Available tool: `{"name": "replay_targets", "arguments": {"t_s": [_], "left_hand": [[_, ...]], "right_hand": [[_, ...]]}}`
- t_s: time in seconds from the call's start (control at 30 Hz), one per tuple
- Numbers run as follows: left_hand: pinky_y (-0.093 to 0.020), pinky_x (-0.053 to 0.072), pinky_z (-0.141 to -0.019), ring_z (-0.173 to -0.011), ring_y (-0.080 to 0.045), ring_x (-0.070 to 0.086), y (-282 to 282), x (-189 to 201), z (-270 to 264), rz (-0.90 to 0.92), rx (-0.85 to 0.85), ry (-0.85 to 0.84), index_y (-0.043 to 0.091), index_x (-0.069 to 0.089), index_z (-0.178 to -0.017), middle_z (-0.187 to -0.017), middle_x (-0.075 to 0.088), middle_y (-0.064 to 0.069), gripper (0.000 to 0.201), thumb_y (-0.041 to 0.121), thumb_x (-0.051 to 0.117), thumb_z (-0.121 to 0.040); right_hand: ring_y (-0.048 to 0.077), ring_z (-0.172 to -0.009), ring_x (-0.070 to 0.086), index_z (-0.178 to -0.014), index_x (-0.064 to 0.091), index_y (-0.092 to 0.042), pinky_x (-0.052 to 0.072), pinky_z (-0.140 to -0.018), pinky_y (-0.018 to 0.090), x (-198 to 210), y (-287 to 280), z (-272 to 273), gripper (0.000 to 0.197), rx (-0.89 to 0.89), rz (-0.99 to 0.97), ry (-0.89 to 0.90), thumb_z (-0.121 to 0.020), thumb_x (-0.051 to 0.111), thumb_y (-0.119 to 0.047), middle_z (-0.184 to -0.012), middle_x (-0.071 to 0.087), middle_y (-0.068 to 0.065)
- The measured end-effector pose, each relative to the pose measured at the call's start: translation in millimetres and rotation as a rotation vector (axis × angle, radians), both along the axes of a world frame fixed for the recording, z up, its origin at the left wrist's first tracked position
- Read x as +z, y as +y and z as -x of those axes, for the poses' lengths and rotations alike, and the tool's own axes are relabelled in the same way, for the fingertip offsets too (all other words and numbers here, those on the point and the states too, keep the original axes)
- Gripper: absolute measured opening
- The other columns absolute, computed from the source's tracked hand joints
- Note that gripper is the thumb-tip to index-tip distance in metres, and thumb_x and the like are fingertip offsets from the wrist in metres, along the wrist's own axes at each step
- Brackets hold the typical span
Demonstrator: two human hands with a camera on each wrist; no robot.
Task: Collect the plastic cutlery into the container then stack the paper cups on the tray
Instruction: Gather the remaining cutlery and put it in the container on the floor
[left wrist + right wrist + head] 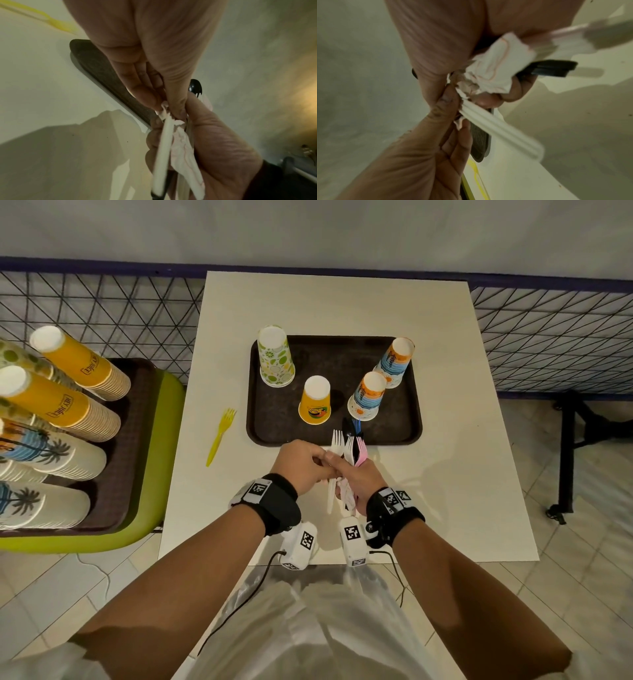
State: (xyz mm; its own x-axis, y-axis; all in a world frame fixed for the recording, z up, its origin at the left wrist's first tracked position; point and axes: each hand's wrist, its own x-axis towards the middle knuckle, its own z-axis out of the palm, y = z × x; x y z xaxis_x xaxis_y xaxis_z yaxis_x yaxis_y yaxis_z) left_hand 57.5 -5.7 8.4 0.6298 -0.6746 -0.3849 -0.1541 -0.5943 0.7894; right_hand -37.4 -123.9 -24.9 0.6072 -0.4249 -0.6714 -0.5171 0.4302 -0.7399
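My right hand (344,474) grips a bundle of plastic cutlery (346,446) over the table, just in front of the brown tray (270,424). The bundle has white forks, a pink one and dark pieces, with a crumpled napkin (494,67) among the handles. My left hand (320,463) meets it from the left and pinches the napkin and the white fork handle (163,142). A yellow fork (222,436) lies alone on the table, left of the tray. Upside down on the tray stand a green-patterned cup (275,357), a yellow cup (314,402) and two blue-and-orange cups (366,397).
The small white table (462,474) has edges close on every side. At the left, a green chair (150,491) carries another brown tray with long stacks of cups (65,402) lying on their sides. A wire mesh fence (102,313) runs behind.
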Motion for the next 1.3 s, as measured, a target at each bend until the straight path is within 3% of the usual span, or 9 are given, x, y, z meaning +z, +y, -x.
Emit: {"name": "replay_targets", "arguments": {"t_s": [0.1, 0.2, 0.33, 0.47, 0.6, 0.73, 0.9, 1.07, 1.3], "left_hand": [[-0.03, 0.06, -0.083, -0.077, -0.014, 0.075, 6, -2, -1, 0.077, 0.029, 0.134, 0.017, 0.076, -0.116, -0.08, 0.079, 0.0, 0.035, 0.018, 0.083, -0.082], [-0.032, 0.062, -0.085, -0.079, -0.016, 0.077, 15, -3, -4, 0.104, 0.126, 0.234, 0.017, 0.059, -0.139, -0.084, 0.079, -0.003, 0.052, 0.022, 0.075, -0.089], [-0.031, 0.061, -0.068, -0.072, -0.02, 0.075, 40, -22, -34, 0.042, 0.399, 0.114, 0.022, 0.066, -0.119, -0.093, 0.075, -0.006, 0.028, 0.027, 0.068, -0.092], [-0.032, 0.05, -0.082, -0.091, -0.03, 0.066, 78, -48, -81, -0.174, 0.563, -0.199, 0.017, 0.06, -0.106, -0.098, 0.067, -0.008, 0.025, 0.03, 0.072, -0.088], [-0.042, 0.051, -0.093, -0.108, -0.038, 0.06, 108, -66, -115, -0.444, 0.535, -0.286, 0.01, 0.052, -0.127, -0.129, 0.05, -0.018, 0.047, 0.023, 0.072, -0.087], [-0.044, 0.047, -0.099, -0.121, -0.037, 0.052, 118, -76, -132, -0.627, 0.254, -0.427, 0.006, 0.05, -0.135, -0.133, 0.05, -0.018, 0.046, 0.024, 0.064, -0.095], [-0.043, 0.05, -0.093, -0.116, -0.038, 0.06, 112, -80, -140, -0.681, 0.297, -0.36, 0.002, 0.055, -0.127, -0.126, 0.058, -0.021, 0.032, 0.016, 0.057, -0.098], [-0.038, 0.051, -0.085, -0.109, -0.037, 0.065, 111, -69, -133, -0.565, 0.411, -0.267, 0.004, 0.066, -0.118, -0.116, 0.07, -0.018, 0.025, 0.014, 0.054, -0.098], [-0.017, 0.049, -0.077, -0.084, -0.014, 0.07, 92, -14, -68, 0.024, 0.424, -0.109, 0.028, 0.064, -0.111, -0.088, 0.075, 0.002, 0.027, 0.021, 0.075, -0.088]], "right_hand": [[0.034, -0.085, 0.076, -0.095, 0.078, -0.009, 0.061, -0.074, 0.041, -4, -2, -1, 0.026, -0.029, -0.006, 0.026, -0.079, 0.084, -0.029, -0.091, 0.078, 0.017], [0.038, -0.074, 0.069, -0.085, 0.074, -0.006, 0.056, -0.068, 0.045, -8, -5, -1, 0.025, -0.051, 0.038, 0.071, -0.075, 0.083, -0.028, -0.082, 0.073, 0.025], [0.036, -0.071, 0.073, -0.087, 0.073, -0.009, 0.061, -0.074, 0.051, -16, -7, -2, 0.021, -0.036, 0.074, 0.127, -0.08, 0.082, -0.028, -0.075, 0.076, 0.013], [0.037, -0.08, 0.076, -0.097, 0.074, -0.013, 0.061, -0.082, 0.053, -22, -2, -3, 0.033, 0.019, 0.069, 0.128, -0.077, 0.08, -0.038, -0.086, 0.078, 0.015], [0.031, -0.066, 0.073, -0.093, 0.072, -0.001, 0.059, -0.068, 0.039, -13, 10, -4, 0.022, 0.067, 0.034, 0.054, -0.091, 0.074, -0.023, -0.086, 0.077, 0.019], [0.03, -0.061, 0.069, -0.098, 0.07, 0.006, 0.057, -0.058, 0.033, -8, 16, -4, 0.021, 0.105, 0.014, 0.062, -0.089, 0.075, -0.012, -0.083, 0.074, 0.021], [0.035, -0.071, 0.072, -0.104, 0.07, 0.005, 0.062, -0.07, 0.047, -14, 19, -5, 0.032, 0.094, 0.006, 0.081, -0.078, 0.083, -0.008, -0.084, 0.074, 0.021], [0.032, -0.067, 0.072, -0.103, 0.071, 0.005, 0.062, -0.07, 0.045, -13, 21, -12, 0.028, 0.117, 0.02, 0.108, -0.081, 0.081, -0.01, -0.085, 0.075, 0.022], [0.037, -0.07, 0.073, -0.091, 0.074, -0.012, 0.06, -0.08, 0.061, 2, 29, -40, 0.013, 0.122, 0.111, 0.062, -0.084, 0.08, -0.021, -0.082, 0.076, 0.018]]}}
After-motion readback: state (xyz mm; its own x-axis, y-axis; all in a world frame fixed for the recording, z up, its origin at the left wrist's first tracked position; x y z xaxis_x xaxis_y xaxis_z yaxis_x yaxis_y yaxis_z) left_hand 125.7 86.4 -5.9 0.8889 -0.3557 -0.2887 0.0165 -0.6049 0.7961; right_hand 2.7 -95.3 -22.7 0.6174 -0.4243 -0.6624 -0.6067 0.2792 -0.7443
